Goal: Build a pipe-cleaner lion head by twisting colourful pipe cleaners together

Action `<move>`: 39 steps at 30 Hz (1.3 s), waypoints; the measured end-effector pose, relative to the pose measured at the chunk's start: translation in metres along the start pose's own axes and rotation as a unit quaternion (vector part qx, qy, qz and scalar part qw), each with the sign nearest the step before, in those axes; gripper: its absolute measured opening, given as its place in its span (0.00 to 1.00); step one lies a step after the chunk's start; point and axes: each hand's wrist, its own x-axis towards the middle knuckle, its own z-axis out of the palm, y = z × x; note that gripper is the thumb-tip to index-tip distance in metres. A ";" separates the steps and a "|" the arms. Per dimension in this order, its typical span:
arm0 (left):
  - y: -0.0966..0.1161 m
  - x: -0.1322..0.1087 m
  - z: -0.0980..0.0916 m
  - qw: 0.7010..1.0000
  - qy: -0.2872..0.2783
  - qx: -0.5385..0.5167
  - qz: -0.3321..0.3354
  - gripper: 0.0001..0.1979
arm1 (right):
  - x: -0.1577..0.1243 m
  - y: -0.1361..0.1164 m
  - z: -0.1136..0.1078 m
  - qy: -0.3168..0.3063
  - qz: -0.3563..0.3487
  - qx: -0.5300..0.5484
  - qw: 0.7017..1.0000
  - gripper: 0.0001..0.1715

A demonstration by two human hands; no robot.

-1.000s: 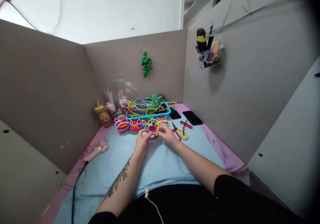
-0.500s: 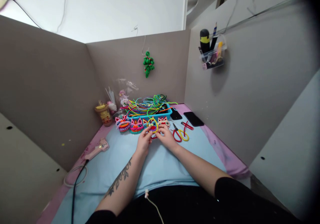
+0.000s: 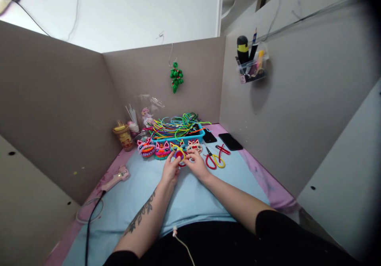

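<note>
My left hand (image 3: 170, 170) pinches a small round chenille-stem piece (image 3: 179, 154), red in the middle with purple around it. A yellow chenille stem (image 3: 182, 150) curves along its edge, and the fingertips of my right hand (image 3: 196, 165) are closed on that stem. Both hands are held just above the blue cloth, close together. Right behind them stands a row of colourful chenille animal heads, among them a pink-and-orange one (image 3: 162, 150) and a white-and-red one (image 3: 194, 145). My fingers partly cover the held piece.
Behind the heads, a blue basket (image 3: 178, 139) overflows with chenille stems. To the right lie scissors (image 3: 215, 159), a red cutter (image 3: 223, 150) and a black phone (image 3: 230, 141). A pink glue gun (image 3: 116, 178) with its cord lies left, below a lidded cup (image 3: 123, 136). Grey partitions surround the table.
The yellow stem's loop, which stood up higher above my fingers, has come down around the round piece. The purple-and-red piece now faces me more. My hands have barely shifted.
</note>
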 end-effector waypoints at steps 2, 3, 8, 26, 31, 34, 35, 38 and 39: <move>-0.001 0.000 0.000 1.000 -0.004 -0.004 0.001 0.40 | 0.001 0.004 0.002 -0.002 0.052 0.045 0.998 0.09; -0.002 0.000 0.001 1.000 -0.006 -0.005 0.005 0.40 | 0.001 0.005 0.003 -0.001 0.066 0.065 0.996 0.10; -0.004 -0.001 0.005 0.999 -0.020 -0.009 0.049 0.39 | 0.000 0.005 0.006 0.017 0.082 0.116 0.990 0.11; 0.002 -0.007 0.011 0.989 0.017 0.058 0.133 0.38 | 0.006 0.001 -0.002 0.029 0.085 0.162 0.983 0.11; 0.003 -0.001 0.003 0.985 -0.008 0.120 0.126 0.33 | 0.008 0.002 -0.012 0.028 0.058 0.120 0.991 0.13; -0.001 0.001 0.001 0.977 -0.048 0.146 0.148 0.31 | 0.010 0.002 -0.014 0.019 0.050 0.088 0.995 0.12; -0.001 0.001 0.001 0.976 -0.055 0.151 0.148 0.31 | 0.011 0.001 -0.015 0.015 0.052 0.085 0.995 0.12; 0.000 0.000 0.002 0.979 -0.049 0.149 0.129 0.30 | 0.014 0.000 -0.018 0.010 0.069 0.098 0.993 0.13; 0.002 -0.001 0.002 0.981 -0.042 0.147 0.117 0.30 | 0.015 0.000 -0.018 0.009 0.080 0.111 0.991 0.13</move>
